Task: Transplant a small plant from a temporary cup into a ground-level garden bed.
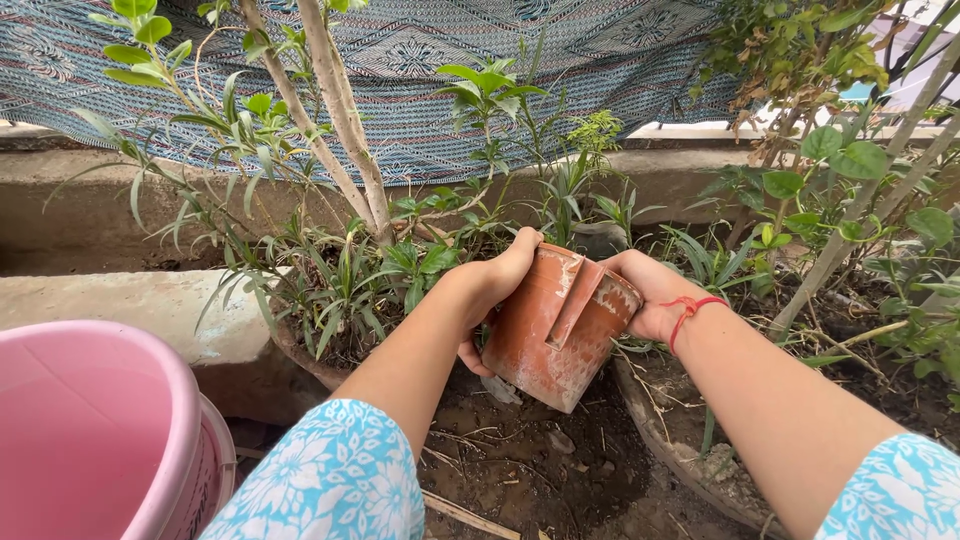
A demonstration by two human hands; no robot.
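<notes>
A worn terracotta plant pot (555, 335) is held tilted away from me, above dark soil. My left hand (490, 290) grips its left side, thumb over the rim. My right hand (645, 295) holds the rim on the right; a red thread is tied around that wrist. Both forearms reach in from the bottom, in blue and white flowered sleeves. The pot's inside is hidden from me.
A pink plastic bucket (90, 430) stands at the lower left beside a concrete ledge (150, 300). Leafy potted plants (340, 270) and a thin tree trunk (345, 120) crowd the back. More shrubs (860, 190) fill the right. A patterned cloth (500, 60) hangs behind.
</notes>
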